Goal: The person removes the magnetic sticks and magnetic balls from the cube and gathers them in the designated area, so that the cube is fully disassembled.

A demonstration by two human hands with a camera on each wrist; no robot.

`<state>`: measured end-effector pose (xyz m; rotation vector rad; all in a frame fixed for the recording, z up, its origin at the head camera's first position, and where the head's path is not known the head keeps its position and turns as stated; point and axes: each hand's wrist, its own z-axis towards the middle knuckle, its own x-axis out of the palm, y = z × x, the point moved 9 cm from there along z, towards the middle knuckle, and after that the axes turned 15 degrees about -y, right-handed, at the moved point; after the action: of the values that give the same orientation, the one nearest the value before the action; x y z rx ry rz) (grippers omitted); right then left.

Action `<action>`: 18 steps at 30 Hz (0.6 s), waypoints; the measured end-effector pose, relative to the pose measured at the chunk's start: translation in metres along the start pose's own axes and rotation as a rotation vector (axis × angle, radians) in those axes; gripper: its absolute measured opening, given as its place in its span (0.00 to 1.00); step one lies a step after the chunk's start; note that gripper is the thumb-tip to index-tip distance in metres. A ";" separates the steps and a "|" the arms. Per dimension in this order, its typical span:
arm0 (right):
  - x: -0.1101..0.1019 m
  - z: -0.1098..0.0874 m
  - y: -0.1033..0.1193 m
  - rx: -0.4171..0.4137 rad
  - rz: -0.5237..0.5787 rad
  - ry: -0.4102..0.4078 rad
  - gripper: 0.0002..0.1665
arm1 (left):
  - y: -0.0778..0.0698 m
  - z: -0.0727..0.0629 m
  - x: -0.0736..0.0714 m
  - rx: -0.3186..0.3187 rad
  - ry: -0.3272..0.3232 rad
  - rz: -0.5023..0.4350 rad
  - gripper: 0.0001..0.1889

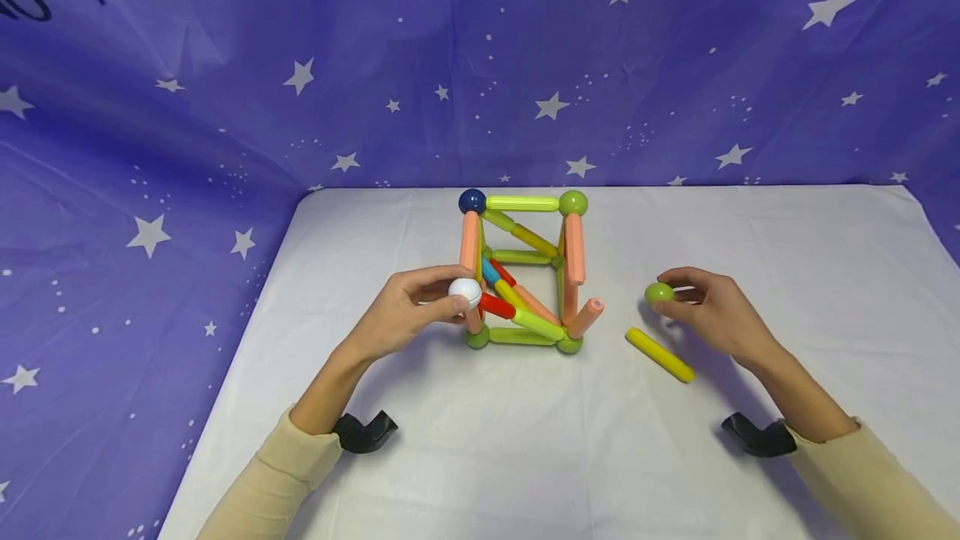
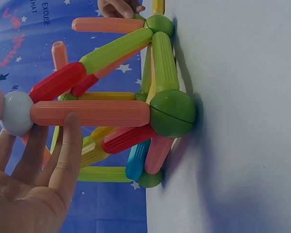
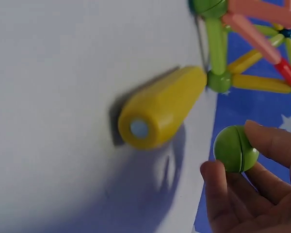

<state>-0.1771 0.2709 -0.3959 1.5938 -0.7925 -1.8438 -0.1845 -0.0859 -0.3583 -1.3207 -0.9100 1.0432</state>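
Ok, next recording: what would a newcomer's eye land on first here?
Probably the colorful stick-and-ball frame in the middle of the white table, with the left hand pinching a white ball at its near left upper corner. Next, to the right, the right hand holds a green ball near a loose yellow stick. Behind it all hangs a purple-blue, star-printed backdrop.

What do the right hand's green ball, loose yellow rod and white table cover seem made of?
Green ball: probably glossy plastic, highlights and seam showing. Yellow rod: likely plastic, smooth with soft sheen; pale end disc possibly metal. Table cover: apparently matt fabric, faintly creased.
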 end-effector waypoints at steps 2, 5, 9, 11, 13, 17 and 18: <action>0.001 0.008 0.000 -0.012 -0.045 -0.007 0.24 | 0.000 0.000 0.000 -0.007 0.002 0.003 0.23; 0.005 0.019 0.000 -0.009 -0.075 -0.005 0.23 | 0.001 0.000 0.000 -0.005 0.004 0.003 0.24; 0.014 0.032 -0.002 0.007 -0.075 0.024 0.23 | 0.000 0.001 -0.001 0.007 0.008 -0.002 0.24; 0.018 0.037 -0.003 0.014 -0.077 0.037 0.23 | -0.001 0.001 0.000 0.011 0.007 -0.004 0.24; 0.021 0.042 -0.004 0.016 -0.084 0.042 0.23 | -0.002 0.000 0.000 0.013 0.006 -0.006 0.24; 0.023 0.047 -0.006 0.014 -0.090 0.037 0.24 | -0.002 -0.001 0.001 0.014 0.013 -0.023 0.25; 0.024 0.047 -0.007 0.012 -0.089 0.038 0.24 | -0.003 -0.001 0.001 0.014 0.016 -0.030 0.25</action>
<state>-0.2273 0.2606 -0.4111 1.6916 -0.7276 -1.8683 -0.1828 -0.0849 -0.3558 -1.2990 -0.9064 1.0130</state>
